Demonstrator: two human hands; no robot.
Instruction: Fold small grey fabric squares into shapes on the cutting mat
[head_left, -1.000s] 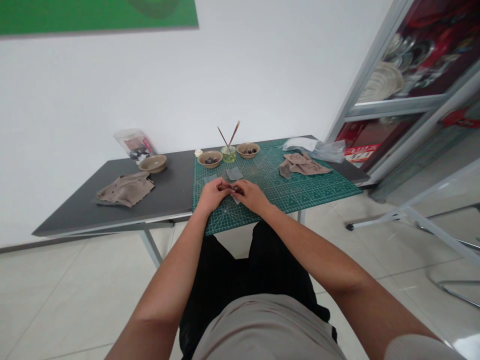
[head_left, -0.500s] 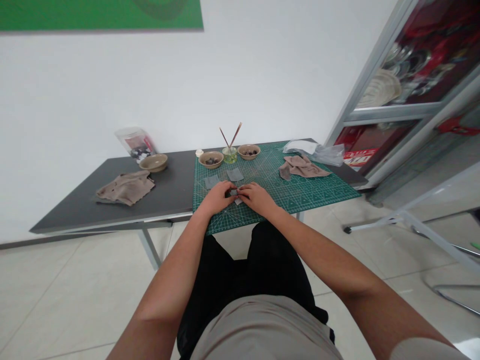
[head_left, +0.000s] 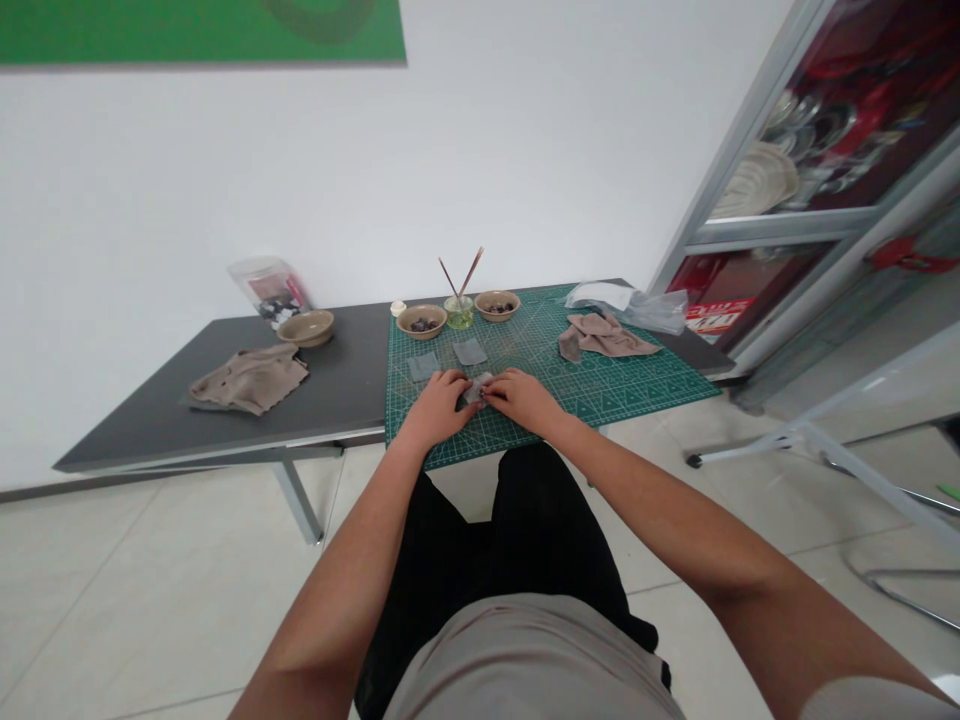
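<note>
Small grey sheet [head_left: 478, 388] sits between the two hands, just above the near edge of the green cutting mat [head_left: 600, 395], as I read it on the remote head feed. Left hand [head_left: 435, 408] is partly closed, with its fingers curled inward against one side of the sheet. Right hand [head_left: 525, 400] is similarly half closed and meets the other side. Both appear to have hold of it, though the exact finger placement is too small to resolve. Judgement on technique: with so small a piece, keeping the fingertips close together and the hands low over the mat looks like the right approach, since it gives steady control and a short drop if the piece slips. Beyond the hands, two grey squares [head_left: 446, 360] lie flat on the mat, well clear of them. Farther on, two tan bowls [head_left: 421, 321] holding small dark pieces flank a glass jar [head_left: 459, 312] with two thin sticks [head_left: 460, 275] leaning in it. A crumpled taupe cloth [head_left: 604, 336] lies at the mat's far right, near a clear plastic bag [head_left: 637, 310]. On the grey worktop [head_left: 345, 385] to the left are a second cloth [head_left: 249, 380], a third bowl [head_left: 305, 327] and a clear pouch [head_left: 270, 290]. Label check: a red sign [head_left: 712, 316] in the cabinet shows lettering I cannot read, and no brand is legible anywhere.
</note>
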